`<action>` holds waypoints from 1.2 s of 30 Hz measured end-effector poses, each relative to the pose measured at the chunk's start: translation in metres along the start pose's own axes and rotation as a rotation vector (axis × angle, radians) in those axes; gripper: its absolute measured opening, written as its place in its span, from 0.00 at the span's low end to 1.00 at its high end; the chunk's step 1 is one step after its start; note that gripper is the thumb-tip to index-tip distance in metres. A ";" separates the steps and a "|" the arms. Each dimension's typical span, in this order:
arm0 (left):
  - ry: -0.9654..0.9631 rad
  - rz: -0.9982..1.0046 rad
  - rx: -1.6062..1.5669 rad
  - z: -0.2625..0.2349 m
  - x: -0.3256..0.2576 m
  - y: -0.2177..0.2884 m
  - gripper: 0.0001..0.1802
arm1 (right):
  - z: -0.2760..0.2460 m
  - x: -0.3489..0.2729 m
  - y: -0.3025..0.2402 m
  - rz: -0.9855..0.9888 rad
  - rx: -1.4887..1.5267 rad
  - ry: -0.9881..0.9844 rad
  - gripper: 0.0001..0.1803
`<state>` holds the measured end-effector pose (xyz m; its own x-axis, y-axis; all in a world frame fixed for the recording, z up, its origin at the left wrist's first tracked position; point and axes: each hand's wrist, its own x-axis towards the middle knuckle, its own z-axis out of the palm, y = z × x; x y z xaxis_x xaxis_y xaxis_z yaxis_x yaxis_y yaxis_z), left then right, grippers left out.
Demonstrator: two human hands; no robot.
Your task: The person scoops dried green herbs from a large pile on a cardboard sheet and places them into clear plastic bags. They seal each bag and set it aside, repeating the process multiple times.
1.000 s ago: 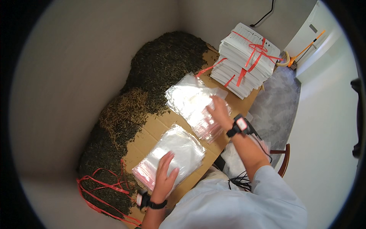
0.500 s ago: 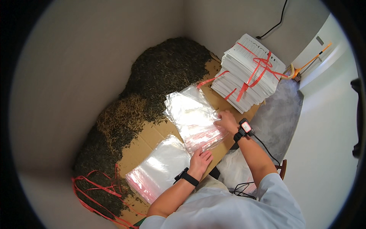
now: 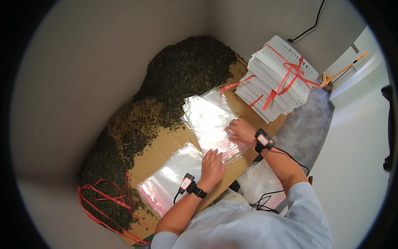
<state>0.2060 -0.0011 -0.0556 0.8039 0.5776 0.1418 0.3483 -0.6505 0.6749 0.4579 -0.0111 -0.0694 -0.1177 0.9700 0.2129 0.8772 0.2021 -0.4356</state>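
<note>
A stack of clear plastic zip bags (image 3: 209, 114) with pinkish-red edges lies in the middle of a cardboard sheet. My right hand (image 3: 241, 130) rests on its right side with slightly bent, parted fingers. My left hand (image 3: 212, 167) lies palm down with fingers stretched out, at the near edge of that stack and beside a second stack of clear bags (image 3: 168, 174) to the lower left. Neither hand shows anything gripped. What lies beneath the palms is hidden.
Dark dried leaf-like material (image 3: 186, 68) is heaped along the wall, with a browner patch (image 3: 134, 122). Tied paper stacks (image 3: 277, 76) stand at the right on the cardboard (image 3: 159, 147). Loose red ribbon (image 3: 101, 213) lies lower left. A clear plastic bag (image 3: 259, 182) sits beside me.
My left hand has turned over flatter and shifted slightly up, its fingers now stretched out. My right hand has slid a little left across the upper stack.
</note>
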 end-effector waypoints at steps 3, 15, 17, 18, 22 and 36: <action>-0.007 0.050 0.118 0.012 -0.001 -0.010 0.20 | 0.012 0.010 0.014 0.167 0.071 -0.070 0.09; -0.038 -0.036 0.197 0.015 0.000 -0.011 0.28 | 0.011 0.029 0.006 -0.018 -0.034 -0.254 0.25; -0.056 -0.038 0.174 0.013 0.002 -0.014 0.27 | 0.021 0.023 0.009 0.142 0.118 -0.290 0.17; -0.063 -0.027 0.181 0.013 0.001 -0.015 0.26 | 0.024 0.021 0.010 0.150 0.160 -0.212 0.10; -0.028 0.066 0.247 0.013 -0.001 -0.019 0.24 | -0.002 0.042 0.029 0.381 0.406 -0.498 0.14; 0.234 0.031 0.072 -0.013 0.014 -0.010 0.23 | -0.027 0.055 0.025 0.520 0.629 -0.765 0.18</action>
<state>0.2070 0.0200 -0.0513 0.6837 0.6503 0.3311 0.3657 -0.6980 0.6156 0.4864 0.0436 -0.0449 -0.2510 0.7404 -0.6236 0.5369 -0.4296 -0.7261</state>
